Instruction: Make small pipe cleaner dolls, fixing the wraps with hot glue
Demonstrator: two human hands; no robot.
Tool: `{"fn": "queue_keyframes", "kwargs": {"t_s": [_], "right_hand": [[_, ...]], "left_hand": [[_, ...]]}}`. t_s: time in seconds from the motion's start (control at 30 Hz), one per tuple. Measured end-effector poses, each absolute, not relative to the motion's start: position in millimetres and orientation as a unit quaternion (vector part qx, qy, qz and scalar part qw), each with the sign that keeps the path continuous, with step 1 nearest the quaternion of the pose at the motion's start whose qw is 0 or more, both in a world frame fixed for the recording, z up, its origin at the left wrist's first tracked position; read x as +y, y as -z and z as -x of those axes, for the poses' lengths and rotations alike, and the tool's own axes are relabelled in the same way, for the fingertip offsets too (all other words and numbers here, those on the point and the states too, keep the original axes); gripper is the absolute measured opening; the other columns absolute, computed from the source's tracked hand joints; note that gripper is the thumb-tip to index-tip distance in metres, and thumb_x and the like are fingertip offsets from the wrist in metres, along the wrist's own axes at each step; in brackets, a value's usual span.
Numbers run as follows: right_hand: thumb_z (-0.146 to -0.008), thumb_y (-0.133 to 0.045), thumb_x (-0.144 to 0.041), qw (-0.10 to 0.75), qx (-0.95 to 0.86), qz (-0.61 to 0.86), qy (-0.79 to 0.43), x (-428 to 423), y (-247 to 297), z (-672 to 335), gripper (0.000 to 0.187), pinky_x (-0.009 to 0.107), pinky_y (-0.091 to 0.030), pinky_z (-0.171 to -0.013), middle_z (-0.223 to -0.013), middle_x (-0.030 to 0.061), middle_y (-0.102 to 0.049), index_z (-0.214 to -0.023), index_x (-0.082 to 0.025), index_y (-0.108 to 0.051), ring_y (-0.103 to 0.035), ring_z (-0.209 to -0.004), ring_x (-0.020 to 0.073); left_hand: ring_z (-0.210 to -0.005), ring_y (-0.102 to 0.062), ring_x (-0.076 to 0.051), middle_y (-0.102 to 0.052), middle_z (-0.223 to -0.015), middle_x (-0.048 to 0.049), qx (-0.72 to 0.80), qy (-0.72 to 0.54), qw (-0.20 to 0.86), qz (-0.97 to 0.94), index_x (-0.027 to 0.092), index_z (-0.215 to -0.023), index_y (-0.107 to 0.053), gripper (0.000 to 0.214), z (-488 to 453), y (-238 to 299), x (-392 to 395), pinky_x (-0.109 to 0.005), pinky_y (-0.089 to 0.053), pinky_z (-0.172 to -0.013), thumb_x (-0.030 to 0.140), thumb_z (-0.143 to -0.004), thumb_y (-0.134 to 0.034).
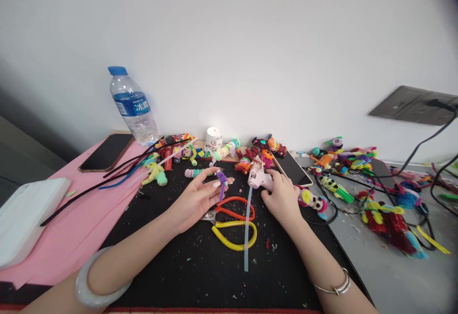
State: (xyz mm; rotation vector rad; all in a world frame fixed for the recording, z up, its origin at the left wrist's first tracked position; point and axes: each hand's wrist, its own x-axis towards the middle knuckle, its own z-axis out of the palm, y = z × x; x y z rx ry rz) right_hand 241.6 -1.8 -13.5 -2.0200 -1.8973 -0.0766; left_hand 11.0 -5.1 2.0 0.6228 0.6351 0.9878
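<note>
- Two hazards, as I judge them. The tip of the small pink plastic hot glue gun sits near my left hand, so my fingertips could get burned if they drift closer. Glue could also drip onto the black mat covering the tabletop.
- My left hand pinches the small purple coiled pipe-cleaner piece between thumb and fingertips. A loose pinch could let it twist or drop among the scraps.
- My right hand is wrapped around the gun's grip; I cannot tell whether a finger rests on the trigger.
- The long translucent glue stick trails from the gun's back across the orange-and-yellow-handled cutters and could snag there.
- The purple piece looks fuzzy and tightly wound, with a straight tail hanging down. It is held just above the mat, between my hands and beside the gun.
</note>
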Motion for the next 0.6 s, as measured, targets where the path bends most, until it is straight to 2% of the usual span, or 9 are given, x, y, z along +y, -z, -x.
{"fn": "queue_keyframes", "kwargs": {"t_s": [0.17,0.3,0.43,0.6], "right_hand": [[-0.068,-0.052,-0.018,0.212,-0.671,0.71,0.014,-1,11,-242,0.046,0.044,-0.036,-0.08,-0.11,0.0101,-0.061,-0.113,-0.019,-0.052,-0.052,-0.101,0.0309],[-0.068,-0.054,-0.018,0.291,-0.684,0.669,-0.009,0,9,-242,0.043,0.042,-0.04,-0.082,-0.107,0.01,-0.062,-0.112,-0.017,-0.053,-0.054,-0.098,0.0288],[-0.072,-0.056,-0.021,0.39,-0.684,0.609,-0.095,-2,5,-240,0.036,0.035,-0.047,-0.077,-0.101,0.0089,-0.064,-0.108,-0.016,-0.054,-0.059,-0.089,0.0235],[-0.073,-0.058,-0.024,0.43,-0.668,0.574,-0.197,-6,-2,-236,0.026,0.032,-0.051,-0.071,-0.092,0.0062,-0.069,-0.098,-0.016,-0.062,-0.064,-0.081,0.0222]], "left_hand": [[-0.093,-0.064,-0.014,-0.068,-0.094,-0.0036,0.268,-0.469,0.799,-0.264,0.025,-0.103,-0.052,0.024,-10,0,-3,-0.028,-0.046,-0.087,0.016,-0.082,-0.059],[-0.09,-0.065,-0.013,-0.068,-0.093,-0.0036,0.271,-0.475,0.799,-0.249,0.025,-0.099,-0.051,0.016,-10,3,-1,-0.027,-0.046,-0.086,0.02,-0.085,-0.056],[-0.091,-0.065,-0.013,-0.069,-0.093,-0.0038,0.277,-0.474,0.802,-0.234,0.025,-0.097,-0.051,0.013,-9,5,0,-0.029,-0.045,-0.089,0.021,-0.085,-0.056],[-0.1,-0.063,-0.015,-0.068,-0.1,-0.0049,0.274,-0.474,0.805,-0.228,0.023,-0.096,-0.053,0.015,-6,5,2,-0.032,-0.042,-0.095,0.014,-0.083,-0.057]]}}
